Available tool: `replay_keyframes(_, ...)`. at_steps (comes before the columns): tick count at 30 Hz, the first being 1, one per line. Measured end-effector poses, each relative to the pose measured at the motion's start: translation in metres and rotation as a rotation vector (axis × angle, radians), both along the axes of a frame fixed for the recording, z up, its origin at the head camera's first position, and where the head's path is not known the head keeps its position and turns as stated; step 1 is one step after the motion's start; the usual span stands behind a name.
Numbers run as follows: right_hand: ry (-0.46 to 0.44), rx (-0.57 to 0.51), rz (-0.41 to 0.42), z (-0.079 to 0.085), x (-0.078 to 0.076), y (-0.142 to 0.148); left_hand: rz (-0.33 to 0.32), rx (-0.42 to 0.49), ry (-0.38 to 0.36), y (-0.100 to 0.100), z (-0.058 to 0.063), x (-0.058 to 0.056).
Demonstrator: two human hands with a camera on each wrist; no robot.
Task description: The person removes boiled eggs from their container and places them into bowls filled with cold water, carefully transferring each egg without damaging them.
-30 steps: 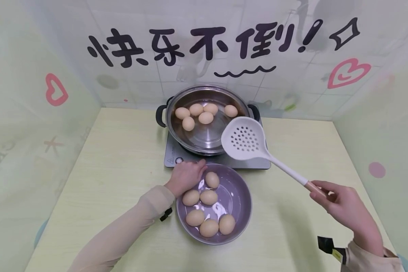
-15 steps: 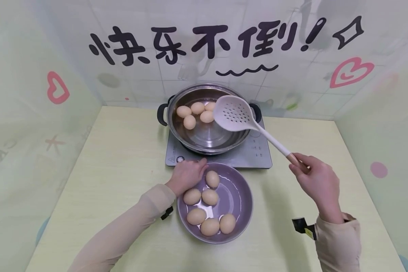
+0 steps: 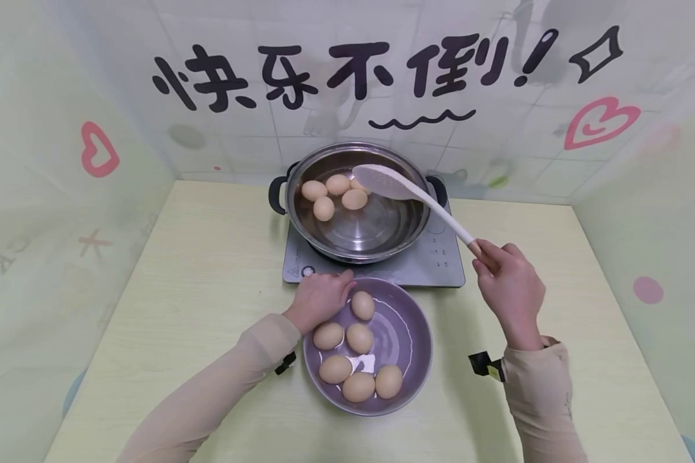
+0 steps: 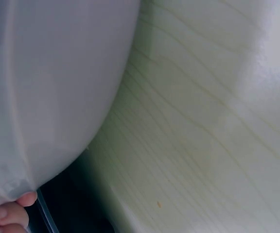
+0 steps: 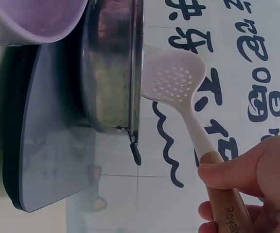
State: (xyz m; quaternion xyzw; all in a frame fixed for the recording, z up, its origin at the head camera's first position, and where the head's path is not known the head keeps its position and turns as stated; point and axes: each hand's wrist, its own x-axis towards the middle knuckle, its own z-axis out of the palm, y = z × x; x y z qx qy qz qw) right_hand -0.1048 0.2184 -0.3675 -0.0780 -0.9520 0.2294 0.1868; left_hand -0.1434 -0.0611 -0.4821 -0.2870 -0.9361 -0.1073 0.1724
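My right hand (image 3: pixel 512 289) grips the wooden handle of a white skimmer (image 3: pixel 385 182), its perforated head tilted over the right side of a steel pot (image 3: pixel 376 252). In the right wrist view the skimmer head (image 5: pixel 176 77) shows just past the pot's rim. Several eggs (image 3: pixel 324 209) lie in the pot, one partly hidden behind the skimmer. With my left hand (image 3: pixel 320 298) I hold the upper left rim of a purple bowl (image 3: pixel 425 354), which contains several eggs (image 3: pixel 358 387). Fingertips (image 4: pixel 8 213) show at the bowl's edge in the left wrist view.
The pot stands on a flat grey induction cooker (image 3: pixel 417 276), with black handles (image 3: pixel 276 195) at its sides. The bowl sits on the pale wood-grain table (image 3: pixel 208 257), right in front of the cooker. Printed sheeting (image 3: pixel 226 148) encloses the back and sides.
My right hand has moved left and forward, carrying the skimmer over the pot, and its head has turned more edge-on. The left hand keeps its place at the bowl.
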Motion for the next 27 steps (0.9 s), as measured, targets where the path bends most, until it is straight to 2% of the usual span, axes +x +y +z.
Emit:
replay_keyframes(14, 0.006, -0.019, -0.031, -0.014, -0.014, -0.010, 0.013, -0.015, -0.035, 0.001, -0.001, 0.000)
replay_keyframes(18, -0.002, -0.013, -0.031, -0.017, -0.016, -0.010, 0.005, -0.009, -0.021, 0.001, 0.000, 0.000)
replay_keyframes(27, -0.085, -0.012, -0.023, -0.019, -0.014, -0.013, 0.000, -0.007, 0.002, 0.000, 0.000, -0.001)
